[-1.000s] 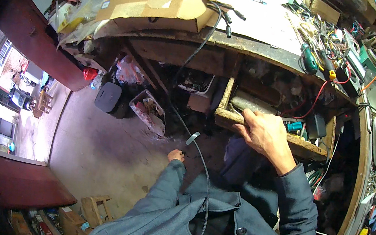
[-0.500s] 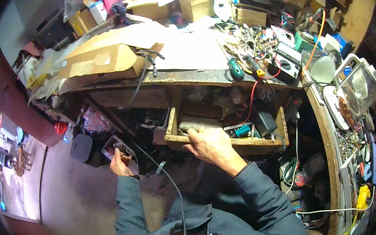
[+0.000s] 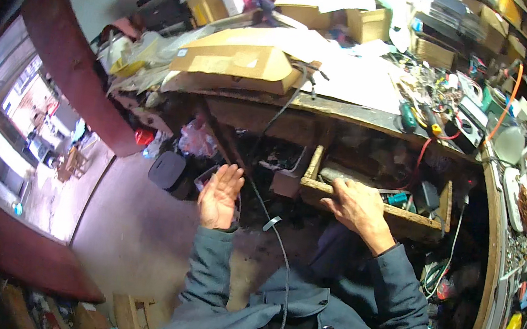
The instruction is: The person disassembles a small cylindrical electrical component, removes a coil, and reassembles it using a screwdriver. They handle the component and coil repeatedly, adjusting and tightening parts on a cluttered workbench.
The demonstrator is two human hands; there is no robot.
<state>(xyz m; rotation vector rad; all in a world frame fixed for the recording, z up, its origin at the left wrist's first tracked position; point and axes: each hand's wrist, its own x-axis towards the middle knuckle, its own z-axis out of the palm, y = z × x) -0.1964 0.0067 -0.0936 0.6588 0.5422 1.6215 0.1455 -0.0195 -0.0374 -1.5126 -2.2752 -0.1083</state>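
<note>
My left hand (image 3: 221, 197) is raised with the palm turned up and the fingers stretched out, holding nothing. Behind it, partly hidden, is a small clear container (image 3: 204, 180). My right hand (image 3: 362, 213) is hooked over the front board of an open wooden drawer (image 3: 406, 221), its fingertips reaching inside the edge. In the drawer lie a long greyish bundle (image 3: 348, 175), a teal-handled tool (image 3: 397, 198) and a black power adapter (image 3: 428, 195). A grey cable (image 3: 284, 258) with a pale tie runs down between my arms.
Above the drawer, the bench holds a flattened cardboard box (image 3: 233, 62), a green screwdriver (image 3: 407, 117), a multimeter (image 3: 469, 126) and heaped tools. A black bin (image 3: 169, 172) stands on the floor at left. A side bench (image 3: 492, 255) with small parts lines the right.
My left hand has come away from the small container and opened, palm up. My right hand stays on the drawer front. The view has swung left.
</note>
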